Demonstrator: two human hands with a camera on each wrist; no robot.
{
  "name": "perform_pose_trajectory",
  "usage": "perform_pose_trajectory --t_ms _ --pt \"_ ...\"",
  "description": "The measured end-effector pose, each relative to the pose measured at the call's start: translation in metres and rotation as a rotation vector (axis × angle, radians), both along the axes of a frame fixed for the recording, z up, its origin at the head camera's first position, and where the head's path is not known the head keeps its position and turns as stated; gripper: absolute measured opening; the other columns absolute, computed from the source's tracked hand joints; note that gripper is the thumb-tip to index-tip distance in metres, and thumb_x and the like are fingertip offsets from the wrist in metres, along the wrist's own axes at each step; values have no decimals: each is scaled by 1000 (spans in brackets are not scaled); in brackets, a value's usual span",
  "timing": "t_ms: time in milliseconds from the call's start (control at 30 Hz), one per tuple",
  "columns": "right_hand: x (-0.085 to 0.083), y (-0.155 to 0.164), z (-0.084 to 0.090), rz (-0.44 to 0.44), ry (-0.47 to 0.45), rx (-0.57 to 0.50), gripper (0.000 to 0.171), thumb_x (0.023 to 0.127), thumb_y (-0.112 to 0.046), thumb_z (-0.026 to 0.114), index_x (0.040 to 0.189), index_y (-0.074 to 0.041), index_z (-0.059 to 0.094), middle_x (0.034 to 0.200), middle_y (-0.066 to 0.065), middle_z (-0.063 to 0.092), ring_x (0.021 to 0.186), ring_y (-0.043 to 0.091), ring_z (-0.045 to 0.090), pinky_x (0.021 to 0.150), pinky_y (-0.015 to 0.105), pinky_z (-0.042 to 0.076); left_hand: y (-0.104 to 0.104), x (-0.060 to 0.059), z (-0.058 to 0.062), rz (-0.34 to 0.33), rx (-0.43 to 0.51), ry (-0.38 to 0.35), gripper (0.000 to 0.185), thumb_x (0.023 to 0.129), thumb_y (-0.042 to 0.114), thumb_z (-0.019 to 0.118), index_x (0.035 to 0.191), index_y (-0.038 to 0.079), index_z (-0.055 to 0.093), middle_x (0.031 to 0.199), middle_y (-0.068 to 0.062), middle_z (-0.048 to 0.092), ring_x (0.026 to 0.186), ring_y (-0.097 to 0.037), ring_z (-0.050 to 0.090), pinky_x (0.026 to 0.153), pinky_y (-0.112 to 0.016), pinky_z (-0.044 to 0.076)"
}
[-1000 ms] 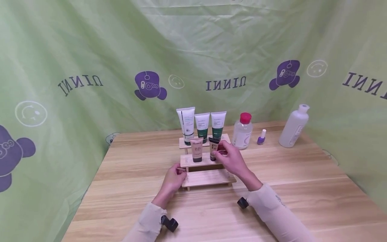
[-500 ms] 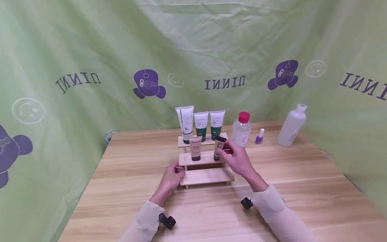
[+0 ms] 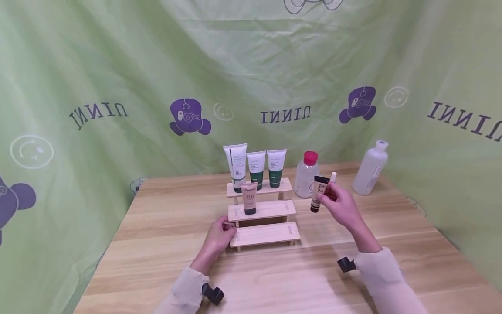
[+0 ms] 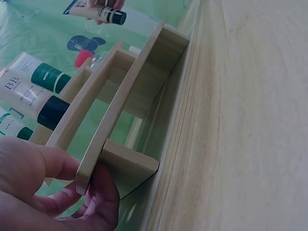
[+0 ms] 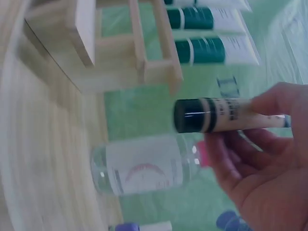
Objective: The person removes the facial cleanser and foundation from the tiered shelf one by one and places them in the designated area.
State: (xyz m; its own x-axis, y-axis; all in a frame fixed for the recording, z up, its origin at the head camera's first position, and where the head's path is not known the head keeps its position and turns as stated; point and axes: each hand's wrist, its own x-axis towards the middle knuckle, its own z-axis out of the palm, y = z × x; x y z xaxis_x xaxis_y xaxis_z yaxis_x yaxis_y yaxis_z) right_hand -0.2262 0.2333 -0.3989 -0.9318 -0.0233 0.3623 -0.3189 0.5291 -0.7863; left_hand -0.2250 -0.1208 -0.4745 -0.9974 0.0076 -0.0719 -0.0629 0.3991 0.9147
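My right hand (image 3: 342, 205) holds a small beige tube with black ends (image 3: 319, 194) in the air, right of the wooden tiered stand (image 3: 262, 233). In the right wrist view, thumb and fingers pinch this small tube (image 5: 226, 115). My left hand (image 3: 218, 235) grips the left end of the lowest tier, thumb and fingers around the board's edge (image 4: 85, 179) in the left wrist view. On the middle tier stands a pink BB cream tube (image 3: 249, 198). The top tier bears a tall white tube (image 3: 237, 165) and two white-and-green tubes (image 3: 256, 168), all upright.
A clear bottle with a red cap (image 3: 307, 178) stands right of the stand. Behind my right hand, a nail polish bottle shows only its white cap (image 3: 333, 176). A white bottle (image 3: 370, 170) stands farther right. A green curtain (image 3: 243, 65) surrounds the wooden table (image 3: 164, 218).
My right hand has lifted the small beige tube off the middle tier and carried it to the right. My left hand keeps its grip on the stand. The head view has shifted slightly.
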Motion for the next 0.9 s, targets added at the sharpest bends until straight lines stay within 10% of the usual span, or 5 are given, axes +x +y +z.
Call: perform_pose_trajectory --t_ms 900 --pt "-20 28 -40 18 -567 51 11 84 -9 64 82 0 59 78 8 60 71 18 59 66 31 51 -1 0 -1 -11 10 26 32 84 2 62 115 -1 61 86 -6 56 76 -18 51 65 -28 44"
